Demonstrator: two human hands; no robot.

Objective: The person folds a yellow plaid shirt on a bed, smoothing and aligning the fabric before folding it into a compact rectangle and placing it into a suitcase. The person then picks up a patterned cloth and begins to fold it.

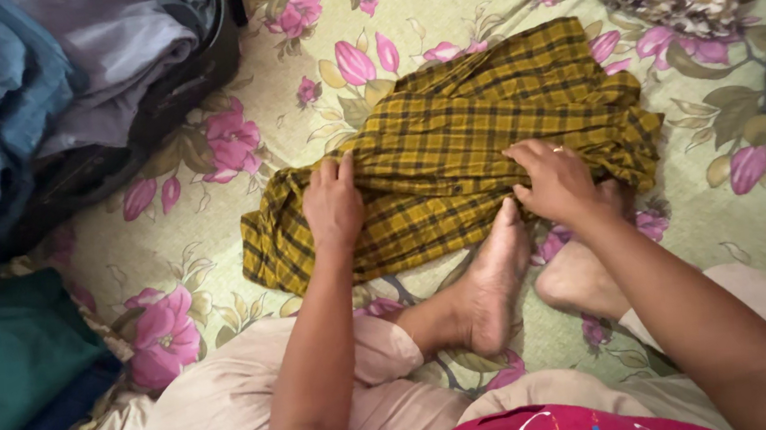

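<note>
A stack of folded blue and grey clothes (56,79) lies far left; the left hand (333,206) grips the mustard-yellow checked cloth (478,129) on the floral green bedsheet (228,98); the right hand (555,183) pinches its bunched right edge, fingers curled.

One head-worn camera looks steeply down, close over the lap; it faces the floral sheet (494,4).

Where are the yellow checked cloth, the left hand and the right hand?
yellow checked cloth (476,110): head view, on the flat upper middle of the fabric.
left hand (333,206): head view, on the back of the hand pressing the cloth.
right hand (555,183): head view, on the back of the hand gripping the cloth.
</note>
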